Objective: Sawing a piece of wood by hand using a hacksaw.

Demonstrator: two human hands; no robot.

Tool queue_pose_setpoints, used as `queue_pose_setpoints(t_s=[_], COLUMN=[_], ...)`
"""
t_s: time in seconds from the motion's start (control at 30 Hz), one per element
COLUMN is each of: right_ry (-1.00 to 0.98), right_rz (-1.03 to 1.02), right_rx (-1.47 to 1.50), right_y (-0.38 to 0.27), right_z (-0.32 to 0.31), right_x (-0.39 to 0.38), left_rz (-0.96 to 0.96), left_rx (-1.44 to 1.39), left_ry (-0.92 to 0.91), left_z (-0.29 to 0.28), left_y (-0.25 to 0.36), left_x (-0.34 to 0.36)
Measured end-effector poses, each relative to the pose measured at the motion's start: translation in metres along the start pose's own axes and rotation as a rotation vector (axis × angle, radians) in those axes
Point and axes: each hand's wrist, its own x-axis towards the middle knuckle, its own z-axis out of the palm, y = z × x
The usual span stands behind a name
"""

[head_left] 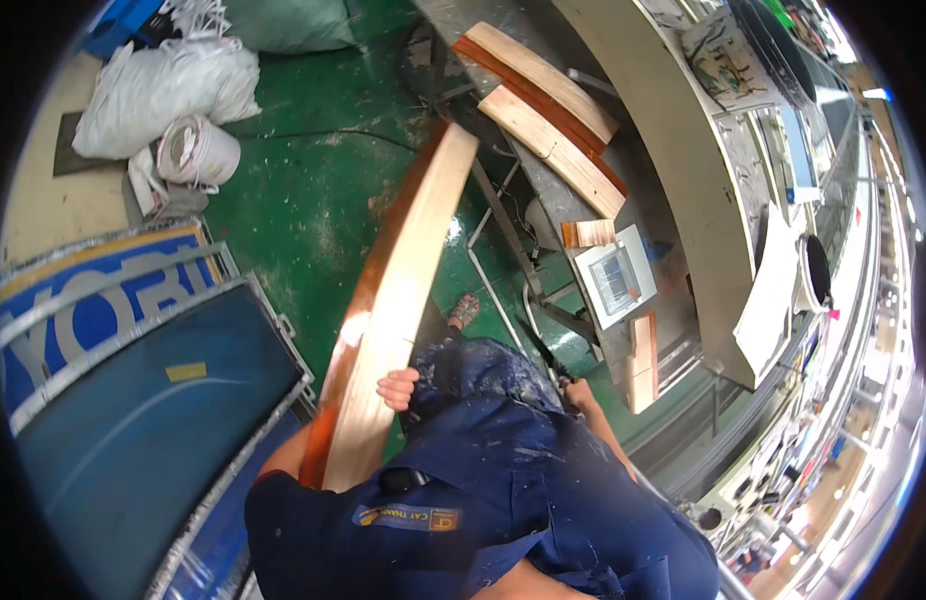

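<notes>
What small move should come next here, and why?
Probably bring the right hand over to steady the long board: only the left hand grips it, toward its near end, while the right is off to the side, by a small dark thing.

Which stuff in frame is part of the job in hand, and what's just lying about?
Part of the job:
long wooden piece, gripped by the left hand
two similar wooden pieces on the metal table, probably

Likely just lying about:
white sack
white bucket
dark blue framed panel
</notes>
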Motion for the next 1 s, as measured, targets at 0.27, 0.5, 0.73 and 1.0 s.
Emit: queue_pose_setpoints(t_s=[0.27, 0.5, 0.73, 1.0], right_ry=[-0.001, 0.021, -0.216, -0.151], right_rz=[-0.048, -0.241, 0.196, 0.260], right_rx=[0.093, -0.309, -0.306, 0.022], right_y=[-0.061, -0.047, -0.141, -0.228], right_z=[-0.017, -0.030, -0.024, -0.013], right_x=[0.007, 0.025, 0.016, -0.007], left_rz=[0.046, -0.064, 0.014, -0.406], left_rx=[-0.308, -0.262, 0.056, 1.605], left_ry=[-0.157, 0.305, 0.856, 1.870], left_z=[0.016, 0.078, 0.165, 0.281], left_y=[-0.034, -0.010, 0.058, 0.241], left_x=[0.004, -0.014, -0.044, -0.012])
